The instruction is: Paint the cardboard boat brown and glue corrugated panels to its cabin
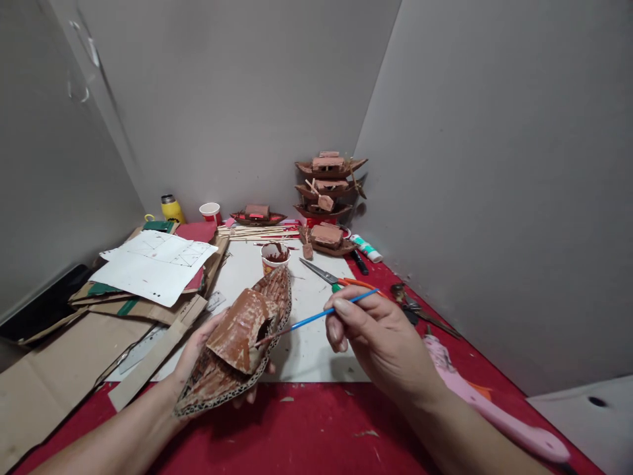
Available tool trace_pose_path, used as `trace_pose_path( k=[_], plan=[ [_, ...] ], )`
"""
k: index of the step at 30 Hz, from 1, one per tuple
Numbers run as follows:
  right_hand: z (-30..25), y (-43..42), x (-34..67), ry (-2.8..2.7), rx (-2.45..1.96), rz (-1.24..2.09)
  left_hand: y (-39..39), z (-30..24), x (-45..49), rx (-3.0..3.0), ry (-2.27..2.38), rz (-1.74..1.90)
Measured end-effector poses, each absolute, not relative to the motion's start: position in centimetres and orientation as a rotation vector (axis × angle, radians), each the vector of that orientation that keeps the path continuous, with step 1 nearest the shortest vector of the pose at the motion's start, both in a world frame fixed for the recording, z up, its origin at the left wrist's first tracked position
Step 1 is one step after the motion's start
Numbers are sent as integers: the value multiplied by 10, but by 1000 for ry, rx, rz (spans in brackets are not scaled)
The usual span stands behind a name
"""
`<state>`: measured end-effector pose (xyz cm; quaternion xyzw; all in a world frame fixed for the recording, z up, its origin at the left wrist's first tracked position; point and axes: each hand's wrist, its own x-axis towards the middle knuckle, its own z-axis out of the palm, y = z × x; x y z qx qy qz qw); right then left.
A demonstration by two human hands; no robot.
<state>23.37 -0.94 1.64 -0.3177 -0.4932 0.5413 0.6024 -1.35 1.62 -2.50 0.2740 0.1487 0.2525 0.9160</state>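
My left hand [198,343] holds a cardboard model boat [240,326] from below, tilted, with most of its fingers hidden under the hull. The boat has a curved cabin roof, patchily coated in brown paint, and its corrugated rim is bare. Between thumb and fingers of my right hand [363,323] is a thin blue paintbrush [311,319]. The brush tip touches the cabin near its lower right edge. Just beyond the bow stands a paper cup [275,258] smeared with brown paint. Scissors [324,274] with orange and green handles lie behind my right hand.
Several finished brown boats [330,188] are stacked at the back, with another boat [258,214] to their left. Cardboard pieces and a drawn sheet [158,264] cover the left side. A pink glue gun [494,409] lies at right on the red tablecloth [316,435]. Wooden sticks [260,233] lie behind the cup.
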Motion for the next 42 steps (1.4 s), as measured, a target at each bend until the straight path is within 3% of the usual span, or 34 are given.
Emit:
trace_pose_path(
  k=[22,28,42],
  plan=[
    [12,-16,233,-1204,-783,1040,15,-24,-15,531,249,503],
    [18,-15,234,-1154,-880,811,12,-22,-13,549,293,537],
    [17,-21,235,-1276,-798,1086,13,-27,-15,529,250,530]
  ],
)
